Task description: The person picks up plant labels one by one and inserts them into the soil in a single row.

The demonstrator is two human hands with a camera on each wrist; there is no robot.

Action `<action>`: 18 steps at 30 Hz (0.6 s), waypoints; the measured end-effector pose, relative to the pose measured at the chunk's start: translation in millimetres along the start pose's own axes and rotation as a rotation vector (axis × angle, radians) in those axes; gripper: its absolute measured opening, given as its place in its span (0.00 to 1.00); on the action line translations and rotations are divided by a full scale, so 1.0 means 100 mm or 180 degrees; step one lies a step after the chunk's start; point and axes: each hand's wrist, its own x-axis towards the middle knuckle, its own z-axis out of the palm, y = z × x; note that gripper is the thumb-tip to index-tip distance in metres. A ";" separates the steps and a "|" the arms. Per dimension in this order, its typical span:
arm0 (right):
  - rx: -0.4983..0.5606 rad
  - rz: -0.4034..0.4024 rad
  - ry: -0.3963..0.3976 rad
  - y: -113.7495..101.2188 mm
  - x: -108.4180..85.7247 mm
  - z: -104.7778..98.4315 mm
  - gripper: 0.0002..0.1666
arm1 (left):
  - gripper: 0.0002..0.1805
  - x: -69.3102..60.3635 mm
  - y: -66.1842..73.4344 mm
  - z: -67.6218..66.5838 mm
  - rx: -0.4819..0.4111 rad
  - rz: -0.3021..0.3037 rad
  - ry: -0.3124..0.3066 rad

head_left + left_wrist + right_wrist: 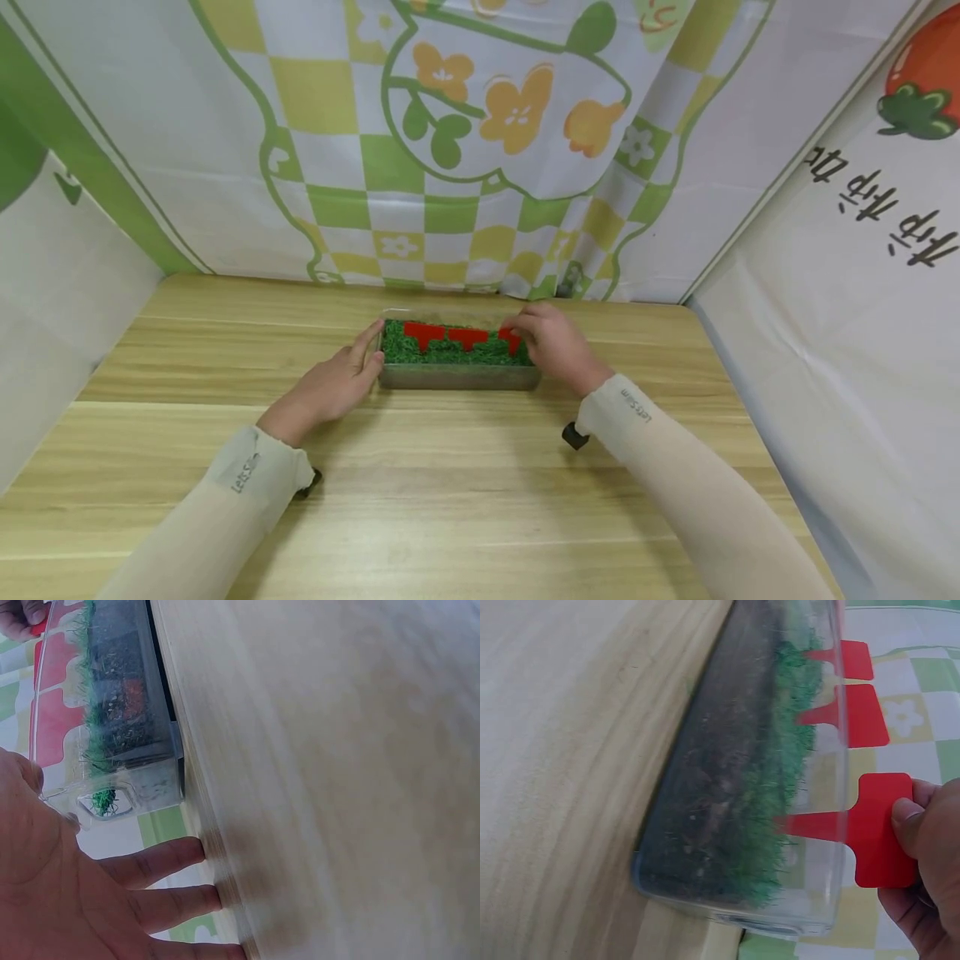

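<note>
A clear plastic box (pixel 459 377) holds dark soil and green grass (pixel 446 354). Two red T-shaped plant labels, a left one (pixel 423 332) and a middle one (pixel 468 337), stand upright in the grass. My right hand (pixel 555 343) pinches a third red plant label (pixel 885 829) by its wide head between thumb and fingers; its narrow stem reaches into the grass at the box's right end. My left hand (pixel 337 382) rests against the box's left end. In the left wrist view, several of its fingers (pixel 169 862) are extended, their tips at the tabletop.
The box stands near the back of a wood-grain table (pixel 450 483). A checked, flowered curtain (pixel 465 225) hangs just behind. White printed sheets line the left and right sides. A dark wrist-worn piece (pixel 575 436) sits under the right sleeve.
</note>
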 end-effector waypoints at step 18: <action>0.0058 -0.0031 0.0289 -0.01 -0.01 -0.10 0.12 | 0.35 0.01 0.00 0.01 0.0009 0.0010 0.0024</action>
